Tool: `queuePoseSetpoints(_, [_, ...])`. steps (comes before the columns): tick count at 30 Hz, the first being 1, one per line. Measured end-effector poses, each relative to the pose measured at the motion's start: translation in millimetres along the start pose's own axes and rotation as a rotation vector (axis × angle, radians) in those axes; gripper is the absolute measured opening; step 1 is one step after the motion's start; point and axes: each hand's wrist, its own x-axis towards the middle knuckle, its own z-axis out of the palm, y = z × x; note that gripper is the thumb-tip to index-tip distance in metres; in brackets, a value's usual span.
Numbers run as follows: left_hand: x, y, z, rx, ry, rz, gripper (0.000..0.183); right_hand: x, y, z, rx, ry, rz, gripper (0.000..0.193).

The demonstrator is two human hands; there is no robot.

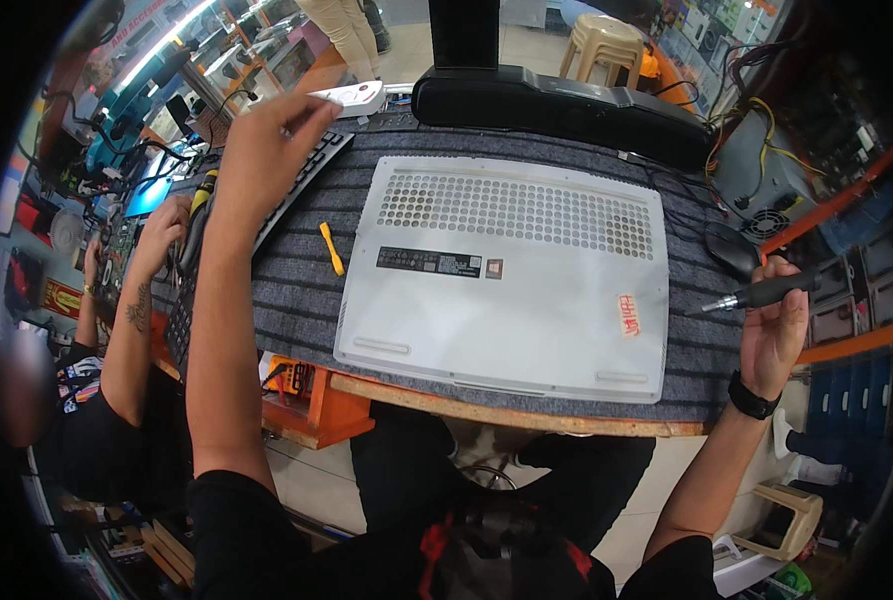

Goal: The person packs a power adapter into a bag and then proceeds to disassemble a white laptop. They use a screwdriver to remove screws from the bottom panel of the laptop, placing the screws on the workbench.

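Flanking crosswise-lying laptop (506, 325); gripped screwdriver (768, 292) in right hand (774, 335), off right edge; held left hand (268, 155) off far-left corner, grasp unclear

A grey cloth with dark stripes (296, 275) covers the wood-edged bench (526, 412). On it, a pale laptop (506, 310) lies underside up at centre, a yellow tool (331, 249) and black keyboard (318, 168) left of centre, a black mouse (731, 250) toward the right.

one laptop (506, 320) and one held screwdriver (771, 292) are visible.
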Motion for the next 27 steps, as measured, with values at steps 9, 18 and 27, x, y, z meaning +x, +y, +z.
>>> queuePoseSetpoints(9, [-90, -18, 25, -0.306, -0.039, -0.104, 0.021, -60, -56, 43, -0.48, -0.243, -0.26, 0.062])
queuePoseSetpoints(18, [-94, -30, 34, -0.342, -0.07, -0.11, 0.024, -94, -48, 35, -0.71, -0.355, -0.392, 0.057])
queuePoseSetpoints(27, [-93, -38, 35, -0.322, -0.098, -0.093, 0.026, -106, -43, 29, -0.733, -0.283, -0.394, 0.057])
